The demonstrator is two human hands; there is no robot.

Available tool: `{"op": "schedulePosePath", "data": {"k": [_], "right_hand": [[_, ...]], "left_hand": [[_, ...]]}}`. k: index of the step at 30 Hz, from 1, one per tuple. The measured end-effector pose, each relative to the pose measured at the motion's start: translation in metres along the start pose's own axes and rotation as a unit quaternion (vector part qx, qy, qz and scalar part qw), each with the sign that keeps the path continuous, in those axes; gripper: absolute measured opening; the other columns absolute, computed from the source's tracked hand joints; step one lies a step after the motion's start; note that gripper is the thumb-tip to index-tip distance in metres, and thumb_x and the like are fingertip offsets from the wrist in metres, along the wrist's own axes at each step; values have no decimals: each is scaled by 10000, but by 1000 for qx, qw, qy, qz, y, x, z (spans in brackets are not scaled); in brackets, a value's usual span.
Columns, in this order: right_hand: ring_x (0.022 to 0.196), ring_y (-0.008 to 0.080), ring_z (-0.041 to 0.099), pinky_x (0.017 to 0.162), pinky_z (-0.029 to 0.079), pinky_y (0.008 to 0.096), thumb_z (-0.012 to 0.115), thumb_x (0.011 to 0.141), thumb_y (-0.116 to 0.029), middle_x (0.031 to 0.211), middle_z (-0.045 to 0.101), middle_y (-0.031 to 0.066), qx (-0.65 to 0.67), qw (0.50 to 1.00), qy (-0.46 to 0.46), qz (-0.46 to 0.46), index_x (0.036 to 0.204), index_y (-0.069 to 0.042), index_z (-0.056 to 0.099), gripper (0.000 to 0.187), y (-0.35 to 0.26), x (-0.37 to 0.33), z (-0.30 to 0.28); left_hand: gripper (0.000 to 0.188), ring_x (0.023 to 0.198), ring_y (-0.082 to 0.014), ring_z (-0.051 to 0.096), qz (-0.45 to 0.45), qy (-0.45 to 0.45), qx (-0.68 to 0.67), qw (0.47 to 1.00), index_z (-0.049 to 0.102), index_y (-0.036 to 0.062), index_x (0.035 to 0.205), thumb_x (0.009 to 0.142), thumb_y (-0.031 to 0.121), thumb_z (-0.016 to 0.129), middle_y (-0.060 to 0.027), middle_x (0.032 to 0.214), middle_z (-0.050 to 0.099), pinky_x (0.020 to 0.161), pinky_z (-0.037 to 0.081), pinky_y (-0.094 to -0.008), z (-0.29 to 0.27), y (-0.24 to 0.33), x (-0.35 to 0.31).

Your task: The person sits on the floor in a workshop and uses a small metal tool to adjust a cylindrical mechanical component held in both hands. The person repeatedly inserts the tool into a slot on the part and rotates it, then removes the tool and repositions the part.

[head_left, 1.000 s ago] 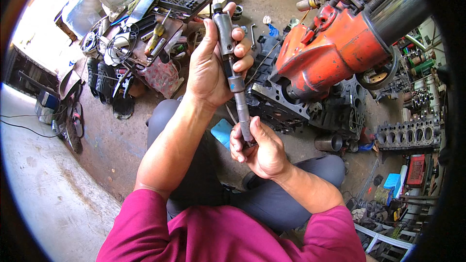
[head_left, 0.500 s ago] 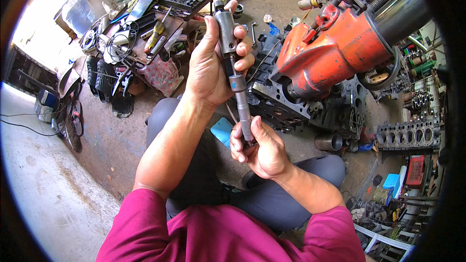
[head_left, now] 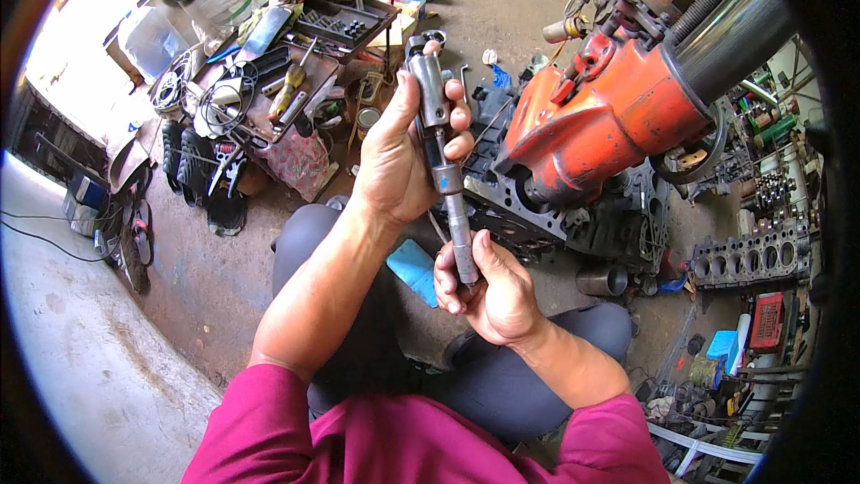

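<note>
A long steel tool (head_left: 446, 179), shaped like a micrometer with a thick slotted head and a slim sleeve, slants in front of me above my lap. My left hand (head_left: 391, 161) is wrapped round its upper part, thumb on one side and fingers on the other. At the lower end, the thumb and fingers of my right hand (head_left: 502, 298) pinch the slim sleeve. Beyond the hands to the right, an orange machine head (head_left: 609, 125) stands over an engine block (head_left: 512, 204). A light blue cloth or pad (head_left: 413, 271) lies below the tool.
At the left, a low table (head_left: 260, 112) carries screwdrivers, cables and a dark tray (head_left: 345, 22). Sandals (head_left: 190, 166) lie beside it. Another engine block (head_left: 751, 255), a metal sleeve (head_left: 602, 281) and a red crate (head_left: 767, 319) are at the right. A pale curved panel (head_left: 81, 305) borders the near left.
Both hands and the steel tool have shifted slightly down and to the right in the picture. The grip on the tool looks the same. The view has tilted up a little.
</note>
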State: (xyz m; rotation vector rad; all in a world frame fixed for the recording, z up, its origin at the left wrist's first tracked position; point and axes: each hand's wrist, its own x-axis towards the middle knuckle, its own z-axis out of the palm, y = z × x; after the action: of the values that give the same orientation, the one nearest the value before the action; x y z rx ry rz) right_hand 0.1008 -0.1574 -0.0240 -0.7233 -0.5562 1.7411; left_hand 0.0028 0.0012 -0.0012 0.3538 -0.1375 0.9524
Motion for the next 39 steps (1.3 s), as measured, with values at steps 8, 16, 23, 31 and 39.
{"op": "schedulePosePath", "data": {"k": [8,16,23,31,39], "right_hand": [[646,139,528,600,436,257,571,1000,-343,810,563,62,-120,991,39,-50,935,-75,544,277,3,1,-3],[640,107,524,593,416,231,554,1010,-350,783,561,38,-161,982,51,-82,947,-60,571,297,8,1,-3],[635,92,504,585,393,222,544,1018,-333,763,542,23,-149,983,58,-86,947,-59,567,285,9,2,-1],[612,61,489,566,396,201,558,1020,-277,746,537,-2,-99,988,82,-89,913,-77,566,227,15,9,-7],[622,108,528,550,393,226,568,1011,-293,772,558,25,-119,986,83,-88,912,-96,540,223,18,11,-12]], "left_hand": [[569,778,-112,419,18,20,18,999,343,174,1491,1008,445,472,-14,1047,503,567,396,-217,2,0,-3],[641,775,-124,457,17,9,55,998,256,193,1532,996,472,472,-33,1020,507,561,418,-217,2,1,-2],[655,809,-136,478,-16,25,38,999,253,176,1535,992,441,506,-34,1047,531,590,436,-240,4,-4,-3],[594,765,-105,434,21,24,20,999,292,170,1523,1013,397,496,-9,1025,497,574,412,-228,4,3,-2],[575,769,-101,419,34,4,-34,999,311,144,1515,1022,381,487,-6,977,504,589,407,-224,2,12,2]]}}
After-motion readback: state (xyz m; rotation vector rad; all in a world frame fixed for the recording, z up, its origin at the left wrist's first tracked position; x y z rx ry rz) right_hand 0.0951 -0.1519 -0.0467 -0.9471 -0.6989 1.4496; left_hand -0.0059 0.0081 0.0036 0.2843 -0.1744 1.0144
